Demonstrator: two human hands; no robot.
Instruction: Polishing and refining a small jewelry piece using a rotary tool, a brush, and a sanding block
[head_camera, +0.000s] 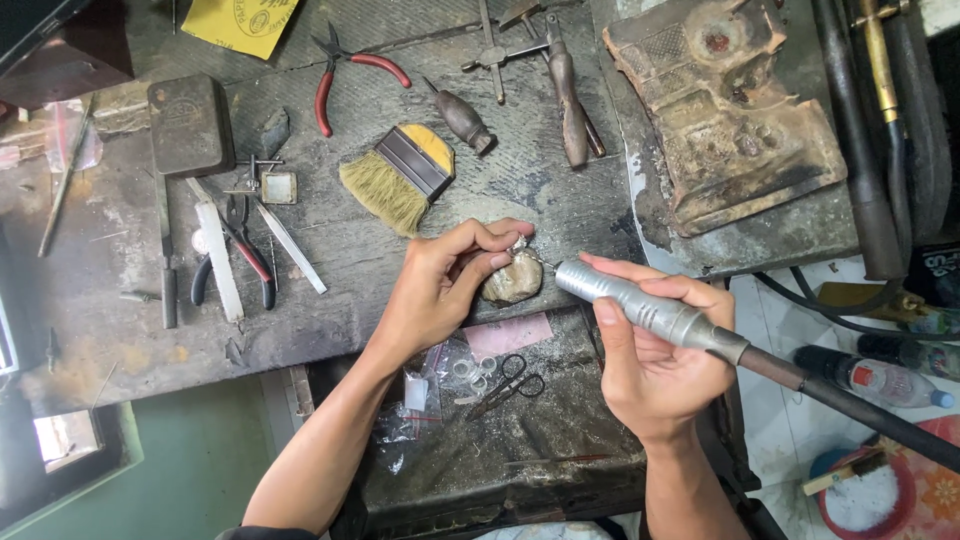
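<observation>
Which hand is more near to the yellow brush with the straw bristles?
Left. The left hand lies just below the brush, pinching a small lump. The right hand holds the silver rotary handpiece, farther to the right and lower.

A yellow paper sheet (243, 22) bearing a round printed mark is seen at the top edge of the table (340, 250), left of the red-handled pliers. Small clear plastic bags (412, 400), crumpled and partly emptied, are laid on the lower dark tray beside a flat pink packet (508, 335) just below the hands. At the right edge, 1 clear plastic bottle (885, 380) with a red label band and blue cap is lying on its side, and a dark label with pale print (940, 265) is partly visible above it.
</observation>
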